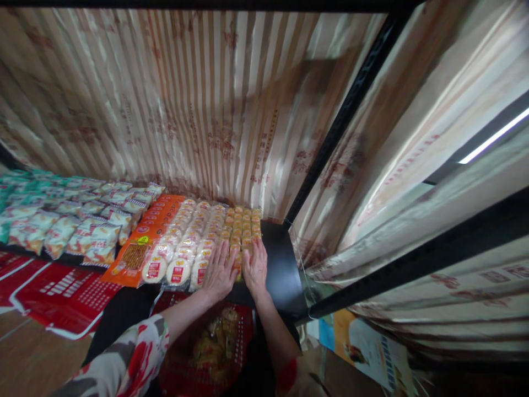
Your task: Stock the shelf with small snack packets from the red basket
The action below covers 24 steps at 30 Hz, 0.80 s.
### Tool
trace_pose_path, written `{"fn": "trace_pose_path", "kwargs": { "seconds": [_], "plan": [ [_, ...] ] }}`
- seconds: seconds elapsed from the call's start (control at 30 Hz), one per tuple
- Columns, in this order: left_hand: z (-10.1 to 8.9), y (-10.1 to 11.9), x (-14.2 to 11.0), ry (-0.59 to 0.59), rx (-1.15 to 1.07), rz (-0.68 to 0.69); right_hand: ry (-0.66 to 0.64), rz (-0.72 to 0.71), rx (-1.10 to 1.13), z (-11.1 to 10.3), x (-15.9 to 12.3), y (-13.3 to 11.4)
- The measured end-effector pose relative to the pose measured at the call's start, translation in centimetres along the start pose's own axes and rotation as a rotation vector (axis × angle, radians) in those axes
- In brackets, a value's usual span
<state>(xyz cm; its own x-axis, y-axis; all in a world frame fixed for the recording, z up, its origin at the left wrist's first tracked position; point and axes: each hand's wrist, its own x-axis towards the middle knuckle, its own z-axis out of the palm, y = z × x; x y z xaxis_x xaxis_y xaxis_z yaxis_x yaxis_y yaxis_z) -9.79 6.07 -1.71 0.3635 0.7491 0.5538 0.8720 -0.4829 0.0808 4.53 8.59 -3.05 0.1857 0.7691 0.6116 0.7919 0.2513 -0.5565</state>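
Both my hands lie flat, fingers stretched out, on a stack of clear packs of small golden biscuits point(240, 223) on a black shelf point(280, 264). My left hand point(219, 271) rests on the pack's left part, beside the round white rice-cracker packs point(182, 248). My right hand point(255, 264) presses the pack's right front edge. Neither hand grips anything.
Orange snack packs point(142, 242) and several pale bagged snacks point(78, 223) fill the shelf to the left. A red basket point(215, 342) with packs sits below my arms. Striped paper point(185, 110) lines the shelf's back and right side. Red bags point(53, 289) lie lower left.
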Motion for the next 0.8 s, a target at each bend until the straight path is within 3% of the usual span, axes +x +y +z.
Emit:
{"fn": "trace_pose_path", "kwargs": {
  "seconds": [0.2,0.47,0.8],
  "plan": [
    [0.8,-0.2,0.3,0.018,0.032,0.05,-0.095,0.015,-0.003,1.9,0.6,-0.6],
    [2.3,-0.5,0.1,0.027,0.031,0.103,-0.105,0.04,-0.018,2.6,0.1,-1.0],
    [0.8,-0.1,0.6,-0.013,-0.05,0.02,-0.102,0.045,-0.067,2.2,0.5,-0.9]
  ]
}}
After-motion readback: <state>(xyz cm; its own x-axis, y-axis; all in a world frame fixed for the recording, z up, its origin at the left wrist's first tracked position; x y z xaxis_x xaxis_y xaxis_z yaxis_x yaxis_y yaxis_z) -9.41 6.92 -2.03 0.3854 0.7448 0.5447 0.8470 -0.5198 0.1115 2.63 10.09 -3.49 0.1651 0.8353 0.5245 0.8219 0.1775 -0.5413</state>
